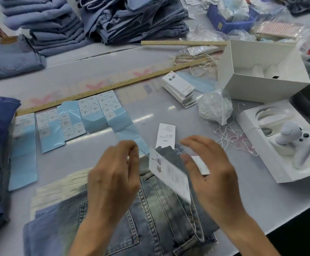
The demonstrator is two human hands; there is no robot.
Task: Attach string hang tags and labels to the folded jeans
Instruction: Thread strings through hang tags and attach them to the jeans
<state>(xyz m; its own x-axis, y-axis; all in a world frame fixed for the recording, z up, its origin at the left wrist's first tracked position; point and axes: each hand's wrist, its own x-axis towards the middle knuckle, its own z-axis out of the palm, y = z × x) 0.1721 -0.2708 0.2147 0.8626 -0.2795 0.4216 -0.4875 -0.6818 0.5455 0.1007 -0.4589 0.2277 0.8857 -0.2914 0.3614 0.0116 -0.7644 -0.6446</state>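
Worn at head height, looking forward and steeply down across the table [150,108]; close above the work, wide-angle, far stacks included. Single view only.

Lower centre of frame: folded jeans [150,218] on grey table [242,209]; above them, left hand [115,174] with fingertips pinched, right hand [211,174] beside blurred white hang tag [169,174]; blue label sheets [69,122] at left.

Your pale grey glossy worktable [150,111] carries folded faded denim jeans [150,218] at 6 o'clock, blue-backed label sheets [72,122] at 9, a long yellow wooden ruler [113,85] beyond them, and an open white cardboard box [261,71] at 2.
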